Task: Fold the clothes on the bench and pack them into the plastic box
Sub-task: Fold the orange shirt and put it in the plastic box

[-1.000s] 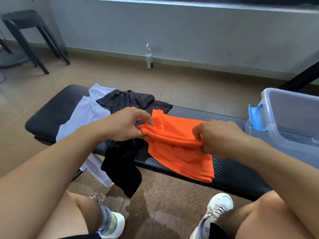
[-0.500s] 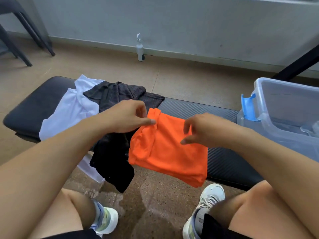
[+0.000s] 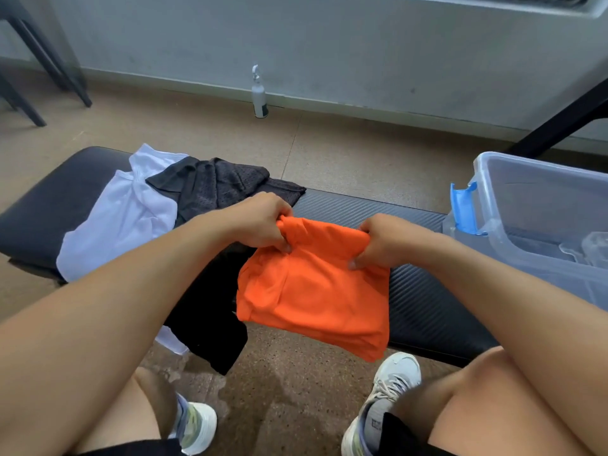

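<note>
One view only: a wide-angle camera on my head, facing forward and steeply down. Nearest, at the lower edge: my forearms, knees and shoes. Middle ground, close: the black bench (image 3: 411, 218) running across the frame, my left hand (image 3: 263, 222) and right hand (image 3: 378, 241) over it. Far: floor and grey wall (image 3: 329, 44). Right edge: plastic box (image 3: 487, 179), cut off. Straight lines bow toward the margins.

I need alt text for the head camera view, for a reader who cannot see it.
Both hands, left hand and right hand, grip the far edge of a folded orange garment on a black bench. A white garment and a dark garment lie to the left; a clear plastic box stands at right.
</note>
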{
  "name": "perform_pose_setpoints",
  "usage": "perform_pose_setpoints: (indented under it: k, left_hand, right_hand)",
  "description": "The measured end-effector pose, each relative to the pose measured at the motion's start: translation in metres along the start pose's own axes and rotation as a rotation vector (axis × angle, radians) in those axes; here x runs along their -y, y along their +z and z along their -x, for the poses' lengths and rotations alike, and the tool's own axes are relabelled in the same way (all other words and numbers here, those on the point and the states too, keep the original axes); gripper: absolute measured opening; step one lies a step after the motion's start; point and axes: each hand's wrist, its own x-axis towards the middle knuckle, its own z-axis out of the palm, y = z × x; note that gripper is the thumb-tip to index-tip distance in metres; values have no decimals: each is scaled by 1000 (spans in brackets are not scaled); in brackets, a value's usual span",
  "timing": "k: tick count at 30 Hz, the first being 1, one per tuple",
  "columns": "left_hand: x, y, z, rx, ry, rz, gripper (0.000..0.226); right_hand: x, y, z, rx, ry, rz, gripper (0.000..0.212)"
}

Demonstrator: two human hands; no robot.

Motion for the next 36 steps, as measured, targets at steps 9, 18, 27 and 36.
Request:
perform_pose_setpoints:
  k: [9,18,27,36]
  left_hand:
    - [19,-19,6,-374,-1,283,31]
    - [20,-28,37,-181,153,159,42]
    - [16,-29,53,118,221,58,34]
    - [9,-7,41,-45,135,112,37]
  right_hand:
    - [3,-6,-15,-546,-46,-217,26]
    - [2,-4,-2,-243,-95,-24,24]
    - [1,-8,20,19,-155,204,29]
    - [5,-14,22,-101,-61,35,38]
